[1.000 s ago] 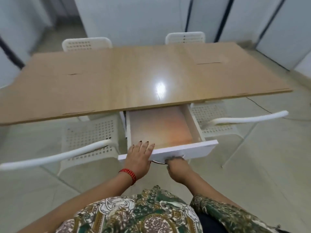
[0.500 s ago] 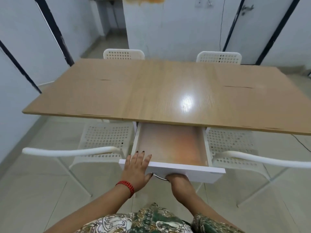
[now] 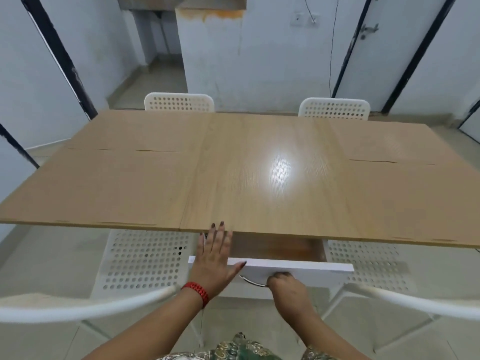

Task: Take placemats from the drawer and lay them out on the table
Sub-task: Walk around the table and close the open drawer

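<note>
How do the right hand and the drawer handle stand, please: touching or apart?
Touching: the head view shows the right hand curled round the drawer handle, no gap.

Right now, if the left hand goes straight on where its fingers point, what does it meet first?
Probably the near edge of the table: the fingertips of the left hand overlap it. Depth is unclear; if lower, it slips under into the open drawer.

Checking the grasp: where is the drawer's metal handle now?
Head view, lower centre: the metal handle hangs under the white drawer front, between the flat left hand and the right hand, which grips its right end.
</note>
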